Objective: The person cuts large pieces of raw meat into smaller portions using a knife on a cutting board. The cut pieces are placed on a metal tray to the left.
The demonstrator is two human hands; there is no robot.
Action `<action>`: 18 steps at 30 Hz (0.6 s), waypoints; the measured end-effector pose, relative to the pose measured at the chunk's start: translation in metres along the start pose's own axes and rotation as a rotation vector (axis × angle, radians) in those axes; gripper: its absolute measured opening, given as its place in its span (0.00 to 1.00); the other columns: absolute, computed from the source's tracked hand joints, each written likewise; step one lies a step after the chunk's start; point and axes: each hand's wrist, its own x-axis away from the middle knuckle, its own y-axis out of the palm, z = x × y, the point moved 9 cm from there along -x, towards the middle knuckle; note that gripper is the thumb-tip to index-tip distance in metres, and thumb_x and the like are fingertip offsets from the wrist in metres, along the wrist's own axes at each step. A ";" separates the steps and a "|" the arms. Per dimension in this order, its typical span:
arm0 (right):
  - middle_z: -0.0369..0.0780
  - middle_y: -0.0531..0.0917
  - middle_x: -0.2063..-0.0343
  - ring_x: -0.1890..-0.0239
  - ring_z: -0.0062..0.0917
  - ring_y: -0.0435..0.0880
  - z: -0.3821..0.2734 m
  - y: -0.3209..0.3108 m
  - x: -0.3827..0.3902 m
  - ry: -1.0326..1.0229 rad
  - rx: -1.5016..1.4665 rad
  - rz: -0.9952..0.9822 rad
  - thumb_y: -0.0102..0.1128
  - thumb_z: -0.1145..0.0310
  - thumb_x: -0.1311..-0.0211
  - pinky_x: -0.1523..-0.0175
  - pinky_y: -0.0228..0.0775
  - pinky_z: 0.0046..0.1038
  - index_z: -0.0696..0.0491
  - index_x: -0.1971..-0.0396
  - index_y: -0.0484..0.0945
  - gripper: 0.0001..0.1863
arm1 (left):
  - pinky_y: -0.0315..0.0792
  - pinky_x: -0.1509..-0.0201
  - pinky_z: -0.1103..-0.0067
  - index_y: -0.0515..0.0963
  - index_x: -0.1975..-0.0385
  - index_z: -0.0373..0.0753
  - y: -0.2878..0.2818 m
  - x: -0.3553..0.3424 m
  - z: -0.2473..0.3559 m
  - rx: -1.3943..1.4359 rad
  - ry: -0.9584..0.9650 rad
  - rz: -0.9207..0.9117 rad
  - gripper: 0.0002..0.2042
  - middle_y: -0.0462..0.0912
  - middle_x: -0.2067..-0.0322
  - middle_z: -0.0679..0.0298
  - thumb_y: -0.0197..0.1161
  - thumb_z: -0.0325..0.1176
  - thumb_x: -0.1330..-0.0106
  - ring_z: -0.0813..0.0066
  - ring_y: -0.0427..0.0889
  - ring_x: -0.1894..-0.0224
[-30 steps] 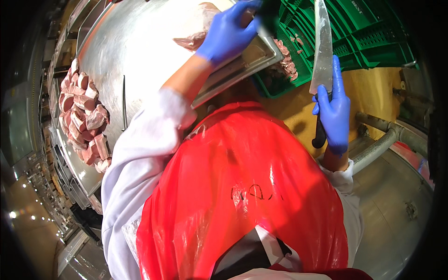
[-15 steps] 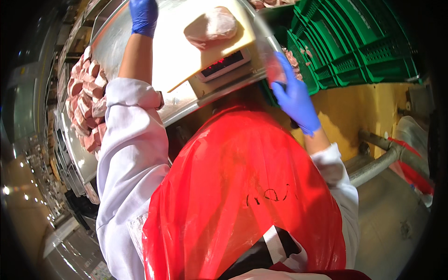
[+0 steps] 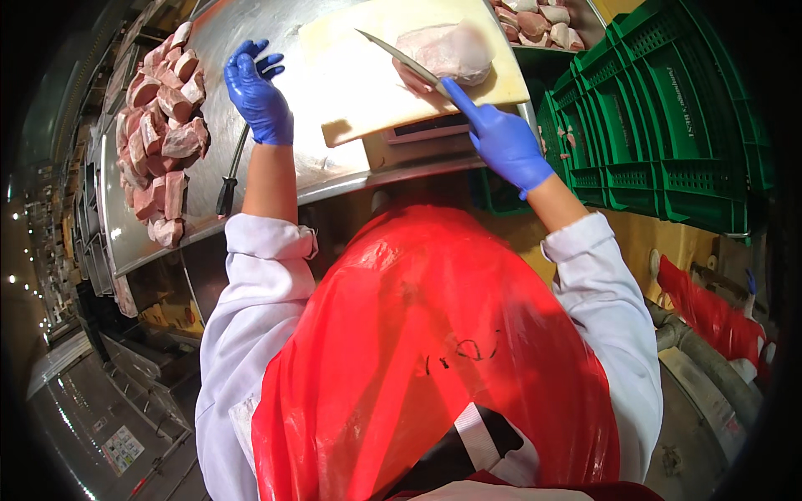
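Note:
A large piece of pale pink meat (image 3: 447, 50) lies on the cream cutting board (image 3: 351, 117). Over the board, my right hand (image 3: 511, 149), in a blue glove, grips a knife (image 3: 399, 55). Its forefinger stretches along the back of the blade. The blade crosses in front of the meat with its tip toward the left; whether it touches is unclear, and my hand hides the handle. Left of the board, my gloved left hand (image 3: 261, 98) is held above the metal table (image 3: 322, 167), empty, with fingers loosely bent and apart. A sharpening steel (image 3: 227, 194) with a black handle lies beside my left forearm.
Many cut meat pieces (image 3: 163, 138) are heaped along the table's left side. More pieces (image 3: 535, 21) sit in a tray at the back right. Green crates (image 3: 652, 108) stand to the right, with meat scraps inside. A scale (image 3: 426, 129) shows partly under the board.
My right hand has brought the knife from beside the green crate to over the meat. My left hand has come back nearer from the far edge of the view. The view has shifted.

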 end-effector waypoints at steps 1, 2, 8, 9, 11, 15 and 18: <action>0.47 0.79 0.77 0.81 0.45 0.81 -0.001 -0.005 0.007 -0.008 -0.009 -0.012 0.53 0.77 0.40 0.75 0.74 0.46 0.29 0.24 0.52 0.45 | 0.77 0.63 0.75 0.72 0.48 0.33 -0.003 0.007 -0.006 -0.016 -0.028 0.011 0.15 0.83 0.56 0.51 0.50 0.38 0.23 0.66 0.84 0.67; 0.47 0.79 0.77 0.80 0.45 0.81 0.000 -0.006 0.013 0.004 0.027 -0.045 0.53 0.77 0.41 0.75 0.74 0.46 0.29 0.24 0.51 0.45 | 0.76 0.62 0.74 0.73 0.48 0.34 -0.005 0.015 -0.015 -0.031 -0.057 0.021 0.16 0.83 0.56 0.52 0.49 0.39 0.23 0.66 0.83 0.66; 0.47 0.79 0.76 0.78 0.45 0.82 -0.004 -0.014 -0.005 0.000 0.039 -0.028 0.52 0.78 0.41 0.72 0.76 0.44 0.30 0.24 0.50 0.47 | 0.75 0.62 0.75 0.74 0.47 0.34 0.015 0.051 -0.043 0.017 -0.146 0.014 0.13 0.83 0.58 0.54 0.49 0.35 0.22 0.70 0.82 0.67; 0.47 0.79 0.75 0.78 0.45 0.82 -0.008 -0.010 -0.014 0.006 0.045 -0.020 0.52 0.78 0.41 0.72 0.76 0.44 0.30 0.24 0.50 0.47 | 0.75 0.62 0.75 0.74 0.47 0.34 0.020 0.056 -0.046 0.007 -0.152 0.002 0.13 0.83 0.57 0.54 0.49 0.35 0.22 0.70 0.82 0.67; 0.47 0.79 0.75 0.78 0.46 0.82 -0.006 -0.002 -0.021 0.028 0.053 0.005 0.53 0.78 0.41 0.71 0.77 0.44 0.30 0.24 0.50 0.47 | 0.75 0.62 0.75 0.73 0.47 0.34 0.034 0.063 -0.054 -0.004 -0.163 -0.031 0.13 0.83 0.57 0.53 0.48 0.35 0.22 0.70 0.82 0.67; 0.47 0.79 0.75 0.78 0.46 0.82 0.002 0.005 0.015 0.066 0.074 -0.117 0.53 0.78 0.42 0.71 0.77 0.44 0.30 0.24 0.51 0.47 | 0.75 0.64 0.79 0.74 0.50 0.33 0.036 0.073 -0.056 0.071 -0.196 0.009 0.11 0.83 0.62 0.57 0.50 0.32 0.23 0.75 0.80 0.69; 0.47 0.78 0.75 0.77 0.45 0.82 0.010 -0.006 0.055 0.115 0.106 -0.248 0.54 0.78 0.42 0.72 0.75 0.45 0.30 0.24 0.51 0.47 | 0.75 0.64 0.79 0.74 0.51 0.33 0.030 0.081 -0.056 0.067 -0.196 0.019 0.10 0.82 0.63 0.57 0.52 0.31 0.24 0.76 0.79 0.69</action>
